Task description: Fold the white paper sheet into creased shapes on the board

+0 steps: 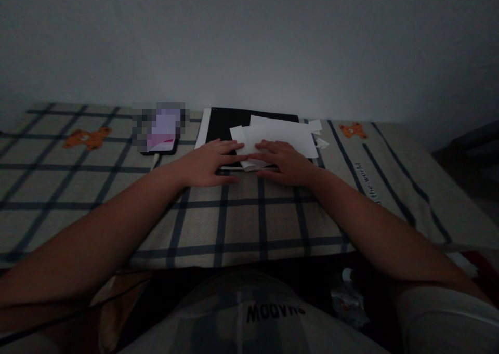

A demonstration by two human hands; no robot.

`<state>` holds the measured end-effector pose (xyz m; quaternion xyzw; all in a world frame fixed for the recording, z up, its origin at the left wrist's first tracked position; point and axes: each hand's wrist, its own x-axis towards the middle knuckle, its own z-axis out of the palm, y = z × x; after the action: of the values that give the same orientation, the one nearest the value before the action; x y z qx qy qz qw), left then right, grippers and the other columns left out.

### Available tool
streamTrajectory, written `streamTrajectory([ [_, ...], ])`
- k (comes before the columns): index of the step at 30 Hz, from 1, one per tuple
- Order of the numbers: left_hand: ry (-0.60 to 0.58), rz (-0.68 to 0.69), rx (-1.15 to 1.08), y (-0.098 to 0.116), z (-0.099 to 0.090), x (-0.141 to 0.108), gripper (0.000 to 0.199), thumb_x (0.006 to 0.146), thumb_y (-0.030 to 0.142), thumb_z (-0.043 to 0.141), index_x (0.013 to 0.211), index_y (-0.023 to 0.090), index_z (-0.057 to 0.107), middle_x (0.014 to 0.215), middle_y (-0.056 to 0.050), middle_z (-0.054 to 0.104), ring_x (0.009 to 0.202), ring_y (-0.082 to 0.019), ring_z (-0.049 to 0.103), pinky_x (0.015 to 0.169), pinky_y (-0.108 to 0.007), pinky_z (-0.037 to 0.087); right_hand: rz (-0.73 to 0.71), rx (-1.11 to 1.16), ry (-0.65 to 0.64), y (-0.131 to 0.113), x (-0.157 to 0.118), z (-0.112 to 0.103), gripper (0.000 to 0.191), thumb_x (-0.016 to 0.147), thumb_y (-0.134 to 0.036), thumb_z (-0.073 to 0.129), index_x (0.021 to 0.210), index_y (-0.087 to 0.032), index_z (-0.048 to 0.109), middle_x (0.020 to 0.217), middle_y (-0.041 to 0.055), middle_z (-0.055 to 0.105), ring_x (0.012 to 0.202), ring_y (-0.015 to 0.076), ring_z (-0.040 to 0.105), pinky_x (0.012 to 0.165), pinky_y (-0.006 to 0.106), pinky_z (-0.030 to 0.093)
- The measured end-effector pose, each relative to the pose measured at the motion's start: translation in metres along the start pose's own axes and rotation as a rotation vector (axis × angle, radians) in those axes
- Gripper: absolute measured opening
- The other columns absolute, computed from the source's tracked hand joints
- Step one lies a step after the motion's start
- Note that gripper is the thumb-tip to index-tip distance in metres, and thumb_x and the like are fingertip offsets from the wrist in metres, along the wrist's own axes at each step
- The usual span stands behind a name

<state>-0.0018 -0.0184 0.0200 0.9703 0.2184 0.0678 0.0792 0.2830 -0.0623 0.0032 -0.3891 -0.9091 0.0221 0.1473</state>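
My left hand (212, 162) lies flat with its fingers stretched to the right, over the near part of a black folder or notebook (226, 122) with a white left strip. Its fingertips reach the left edge of some white paper (284, 135). My right hand (286, 161) rests on the near part of that paper, fingers spread and pointing left, the two hands' fingertips almost meeting. The paper looks folded or layered at its left end, partly hidden under the fingers. Small white paper scraps (322, 143) lie just right of the paper. Neither hand grips anything.
A phone (163, 130) with a lit, partly blurred screen and a white cable (155, 160) lies to the left. A checked cloth with orange bear prints covers the table (241, 224). The wall (249, 47) stands right behind. A clear plastic bottle or bag (349, 297) is below the table edge.
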Motion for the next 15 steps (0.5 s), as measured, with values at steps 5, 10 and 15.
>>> streamTrajectory([
  [5,-0.01,0.003,0.022,0.0007,-0.0019,0.0013,0.058,0.095,0.051,0.061,0.147,0.025,0.057,0.165,-0.013,0.039,0.152,-0.033,0.036,0.122,-0.053,0.03,0.01,0.017,-0.027,-0.0015,0.0003,-0.0024,0.045,0.099,-0.053,0.056,0.134,-0.027,0.067,0.154,0.013,0.053,0.143,0.0348,0.048,0.115,0.055,0.037],
  [10,-0.002,-0.001,0.029,0.0001,-0.0011,0.0015,0.059,0.095,0.051,0.061,0.147,0.025,0.057,0.164,-0.013,0.04,0.15,-0.033,0.039,0.121,-0.052,0.032,0.013,0.023,-0.023,-0.0018,-0.0005,-0.0029,0.044,0.098,-0.052,0.057,0.133,-0.027,0.068,0.154,0.0135,0.053,0.143,0.0351,0.047,0.115,0.055,0.036],
  [15,0.061,0.016,-0.029,-0.0005,0.0002,0.0017,0.052,0.094,0.049,0.063,0.142,0.027,0.063,0.161,-0.013,0.046,0.147,-0.034,0.045,0.119,-0.053,0.035,0.024,0.045,-0.021,-0.0026,0.0001,-0.0032,0.042,0.098,-0.05,0.059,0.131,-0.025,0.07,0.153,0.0149,0.054,0.143,0.0355,0.048,0.115,0.056,0.036],
])
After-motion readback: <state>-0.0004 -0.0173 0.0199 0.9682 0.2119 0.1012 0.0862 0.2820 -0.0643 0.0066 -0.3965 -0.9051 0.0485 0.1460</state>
